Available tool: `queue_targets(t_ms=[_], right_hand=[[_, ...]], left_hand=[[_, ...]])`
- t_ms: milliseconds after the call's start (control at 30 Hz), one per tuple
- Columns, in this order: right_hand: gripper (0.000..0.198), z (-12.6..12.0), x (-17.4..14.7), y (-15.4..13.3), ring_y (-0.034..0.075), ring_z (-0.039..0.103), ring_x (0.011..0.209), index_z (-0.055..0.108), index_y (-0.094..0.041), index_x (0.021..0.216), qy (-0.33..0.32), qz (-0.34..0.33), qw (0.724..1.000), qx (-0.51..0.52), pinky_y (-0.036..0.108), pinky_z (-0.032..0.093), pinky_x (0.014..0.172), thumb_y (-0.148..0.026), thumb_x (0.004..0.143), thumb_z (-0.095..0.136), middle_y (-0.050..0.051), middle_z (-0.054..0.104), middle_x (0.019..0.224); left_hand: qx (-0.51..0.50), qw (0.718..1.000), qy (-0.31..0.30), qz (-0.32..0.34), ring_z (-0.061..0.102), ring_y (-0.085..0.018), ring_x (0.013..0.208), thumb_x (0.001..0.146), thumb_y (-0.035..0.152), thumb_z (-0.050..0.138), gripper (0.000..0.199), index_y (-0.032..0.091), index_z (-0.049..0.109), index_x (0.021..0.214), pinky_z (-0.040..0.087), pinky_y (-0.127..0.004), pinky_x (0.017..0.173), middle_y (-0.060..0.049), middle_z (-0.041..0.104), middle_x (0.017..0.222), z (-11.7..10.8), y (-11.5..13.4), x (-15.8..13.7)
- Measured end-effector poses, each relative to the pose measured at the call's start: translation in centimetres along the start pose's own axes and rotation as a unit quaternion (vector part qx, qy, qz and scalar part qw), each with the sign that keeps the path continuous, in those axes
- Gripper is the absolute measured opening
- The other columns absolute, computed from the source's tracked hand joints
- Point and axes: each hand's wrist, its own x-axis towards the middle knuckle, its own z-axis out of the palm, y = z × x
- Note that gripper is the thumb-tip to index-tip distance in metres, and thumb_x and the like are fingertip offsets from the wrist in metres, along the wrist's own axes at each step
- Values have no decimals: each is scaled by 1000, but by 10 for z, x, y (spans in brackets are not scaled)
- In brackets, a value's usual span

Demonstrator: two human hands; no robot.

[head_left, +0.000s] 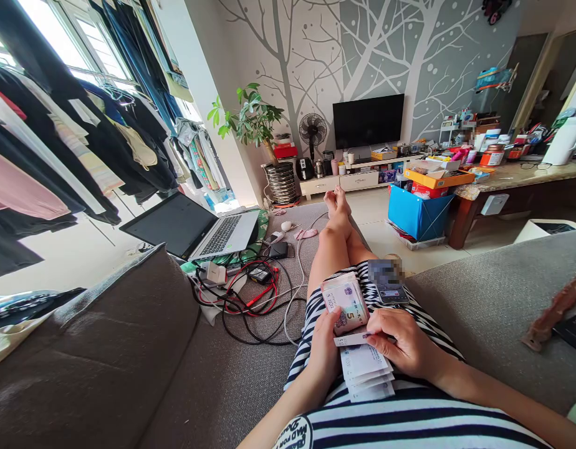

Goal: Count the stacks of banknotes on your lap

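My left hand [326, 342] is closed around the left side of a stack of banknotes [346, 304], its thumb on top of a note marked 5. At the near edge of the stack, my right hand [400, 340] pinches a folded-over banknote [352, 339] between thumb and fingers. Below, several loose banknotes [366, 373] lie fanned out on the striped clothing [409, 424] over my lap. A phone [391, 289] rests on my thigh just beyond the right hand. The undersides of the notes and some left fingers are hidden.
On the sofa [250, 386] to the left sit an open laptop [222, 234] and tangled cables [264, 299]. A blue storage box [416, 212] stands by a cluttered table [512, 174] at the right. A television [368, 121] and potted plant [282, 181] are farther back.
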Motion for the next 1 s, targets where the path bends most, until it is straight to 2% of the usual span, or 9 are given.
queue_targets(t_ms=[200,433,567,767,867,1000], right_hand=[[14,-2,-1,-1,14,53,72,54,-19,83,-20,-16,1000,15,28,41,68,-26,91,45,3,60,75],[16,-4,0,-2,15,53,75,55,-19,86,-36,-25,999,23,28,41,70,-26,91,41,4,60,78],[19,-6,1,-3,15,53,74,55,-18,84,-42,-31,998,27,29,40,70,-27,92,39,4,59,77],[35,-7,2,-5,15,52,72,54,-18,79,-46,-41,996,68,29,39,68,-38,94,31,4,57,73],[40,-6,1,-1,14,50,67,52,-18,74,-11,1,998,65,28,37,64,-43,94,28,3,54,69],[36,-1,1,6,11,43,56,48,-18,65,63,127,990,8,25,32,55,-38,93,36,-1,47,60]], left_hand=[[-28,999,-13,-8,64,-20,76,72,28,59,20,13,68,81,48,-31,74,-6,72,85,-3,-5,2],[-14,1000,-1,1,63,-19,73,72,26,60,19,11,67,79,48,-29,71,-7,72,84,-2,-3,2],[-21,1000,-11,-9,64,-20,72,71,28,60,21,11,67,81,48,-32,72,-8,72,84,-4,-7,5],[-6,1000,5,4,64,-21,75,70,32,61,25,12,68,84,46,-32,73,-7,72,83,-13,-20,12],[-24,1000,-19,1,65,-21,76,71,30,60,24,13,68,86,47,-32,74,-6,72,85,-11,-16,11],[-52,998,-33,-18,66,-20,74,71,24,61,19,14,68,85,49,-32,73,-5,73,84,-6,-11,7]])
